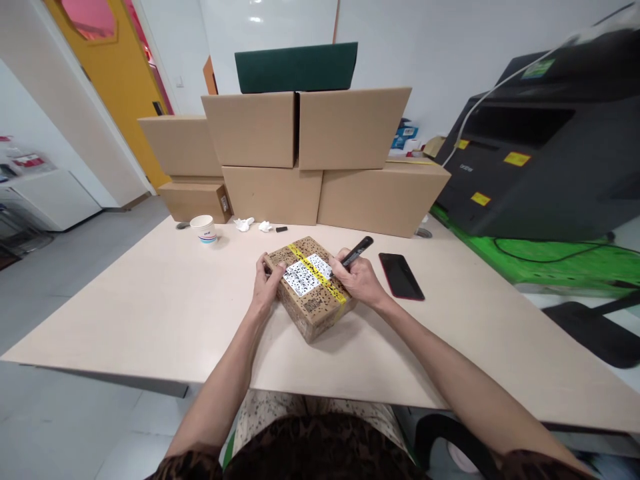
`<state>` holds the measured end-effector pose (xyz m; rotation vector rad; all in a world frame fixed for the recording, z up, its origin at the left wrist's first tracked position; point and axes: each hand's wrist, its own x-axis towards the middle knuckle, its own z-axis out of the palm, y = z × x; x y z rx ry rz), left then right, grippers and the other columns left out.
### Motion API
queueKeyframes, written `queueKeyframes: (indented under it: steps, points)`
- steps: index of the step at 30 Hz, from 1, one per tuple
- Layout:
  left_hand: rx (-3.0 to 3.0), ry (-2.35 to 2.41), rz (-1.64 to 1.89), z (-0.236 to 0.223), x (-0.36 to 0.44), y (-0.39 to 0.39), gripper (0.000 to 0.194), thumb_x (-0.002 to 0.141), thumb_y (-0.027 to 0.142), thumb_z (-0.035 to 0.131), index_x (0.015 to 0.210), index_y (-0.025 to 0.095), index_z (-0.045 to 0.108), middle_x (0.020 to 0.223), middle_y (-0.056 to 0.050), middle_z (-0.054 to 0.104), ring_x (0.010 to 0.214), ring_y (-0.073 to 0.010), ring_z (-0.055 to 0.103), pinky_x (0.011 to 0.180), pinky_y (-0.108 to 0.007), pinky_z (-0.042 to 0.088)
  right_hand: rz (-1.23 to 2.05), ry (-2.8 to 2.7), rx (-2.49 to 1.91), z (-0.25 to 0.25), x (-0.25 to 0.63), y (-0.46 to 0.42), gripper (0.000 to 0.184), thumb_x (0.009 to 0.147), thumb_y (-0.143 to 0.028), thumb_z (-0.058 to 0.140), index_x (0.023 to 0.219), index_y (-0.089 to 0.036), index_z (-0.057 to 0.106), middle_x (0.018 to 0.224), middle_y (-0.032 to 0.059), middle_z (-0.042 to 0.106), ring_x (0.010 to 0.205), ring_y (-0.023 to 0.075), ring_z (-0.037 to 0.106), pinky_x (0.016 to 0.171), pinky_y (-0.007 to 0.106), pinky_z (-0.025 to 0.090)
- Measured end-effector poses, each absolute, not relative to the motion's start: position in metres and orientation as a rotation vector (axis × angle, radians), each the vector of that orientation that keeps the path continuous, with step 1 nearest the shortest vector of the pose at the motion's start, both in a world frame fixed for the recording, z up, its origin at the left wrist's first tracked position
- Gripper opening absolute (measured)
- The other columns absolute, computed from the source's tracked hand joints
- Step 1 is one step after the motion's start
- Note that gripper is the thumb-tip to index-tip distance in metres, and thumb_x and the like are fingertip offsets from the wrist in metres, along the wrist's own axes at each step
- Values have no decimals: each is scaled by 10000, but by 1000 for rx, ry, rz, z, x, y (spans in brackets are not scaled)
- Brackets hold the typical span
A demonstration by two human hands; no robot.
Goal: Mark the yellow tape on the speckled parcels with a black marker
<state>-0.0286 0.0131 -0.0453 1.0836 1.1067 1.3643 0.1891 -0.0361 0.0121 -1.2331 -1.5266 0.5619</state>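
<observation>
A small cardboard box (pixel 306 319) speckled with black marks sits on the table in front of me. It bears a white label (pixel 300 279), also covered in dark marks, and a strip of yellow tape (pixel 327 283) across its top. My left hand (pixel 267 283) grips the box's left side, thumb on the upper edge. In my right hand (pixel 361 279) is a black marker (pixel 362 247), held like a pen, its lower end by the label's right edge. Whether the tip touches the label I cannot tell. My right hand is against the box's right side.
Beyond the box stand stacked cardboard boxes (pixel 273 193), topped by a dark green box (pixel 297 69). A paper cup (pixel 204 230), crumpled tissues (pixel 244 225) and a small black piece (pixel 281 229) lie before them. A phone (pixel 401 276) is at right, near a large dark machine (pixel 540 167).
</observation>
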Motion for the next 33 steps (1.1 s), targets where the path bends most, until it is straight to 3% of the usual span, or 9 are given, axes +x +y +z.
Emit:
queueKeyframes:
  steps: [7, 12, 16, 18, 22, 24, 28, 31, 33]
  points:
    - [1061, 1087, 1373, -45, -28, 13, 859, 750, 494, 814, 1463, 213, 426, 1398, -148, 596, 1298, -293, 577, 1118, -422, 438, 376, -1339, -1226, 12, 194, -32, 439, 891, -598, 555, 650, -244, 460, 565, -42, 467, 536, 131, 440, 545, 271, 376]
    - [1068, 1081, 1382, -45, -27, 12, 862, 760, 494, 803, 1472, 202, 415, 1426, -158, 582, 1339, -306, 549, 1139, -441, 425, 117, -1251, -1377, -1, 237, -28, 352, 905, -561, 551, 787, -230, 566, 676, -5, 586, 595, 163, 519, 622, 298, 429]
    - [1062, 1086, 1385, -45, -26, 13, 905, 760, 491, 807, 1510, 199, 392, 1472, -170, 553, 1392, -309, 509, 1177, -445, 388, 83, -1617, -1599, -27, 272, -38, 217, 921, -375, 518, 924, -213, 662, 927, 88, 684, 854, 236, 633, 795, 344, 471]
    - [1045, 1079, 1386, -44, -26, 12, 924, 763, 490, 811, 1531, 212, 379, 1472, -161, 562, 1398, -306, 509, 1187, -441, 378, 117, -1858, -1700, -40, 279, -45, 197, 880, -260, 538, 987, -206, 695, 937, 98, 658, 871, 242, 627, 776, 331, 469]
    - [1039, 1081, 1376, -42, -26, 10, 972, 764, 502, 813, 1559, 200, 342, 1489, -172, 545, 1400, -313, 507, 1186, -435, 379, 175, -2174, -1767, -53, 275, -52, 331, 753, -52, 564, 998, -209, 723, 955, 93, 621, 859, 217, 605, 699, 278, 446]
    - [1051, 1085, 1361, -42, -27, 11, 985, 772, 522, 802, 1567, 193, 323, 1506, -180, 521, 1396, -315, 508, 1181, -434, 384, 176, -2223, -1760, -54, 270, -50, 353, 773, -12, 522, 982, -203, 732, 964, 104, 629, 886, 219, 607, 725, 277, 450]
    - [1068, 1078, 1355, -45, -29, 12, 957, 776, 545, 792, 1550, 205, 345, 1485, -168, 536, 1381, -309, 519, 1166, -429, 399, 105, -2175, -1861, -51, 273, -46, 445, 906, -93, 436, 1277, -188, 663, 1146, 160, 653, 1033, 269, 613, 864, 339, 469]
    - [1067, 1080, 1364, -44, -28, 12, 910, 773, 538, 795, 1518, 209, 391, 1455, -161, 557, 1351, -307, 541, 1147, -433, 416, -46, -1913, -2177, -47, 287, -46, 518, 979, -321, 449, 1460, -141, 509, 1328, 225, 598, 1200, 370, 553, 984, 477, 436]
    - [1063, 1083, 1366, -43, -27, 12, 897, 772, 532, 796, 1506, 204, 399, 1441, -159, 562, 1333, -303, 551, 1138, -430, 422, -51, -1706, -2409, -45, 298, -47, 676, 966, -516, 472, 1507, -113, 435, 1374, 260, 564, 1257, 429, 517, 1008, 546, 410]
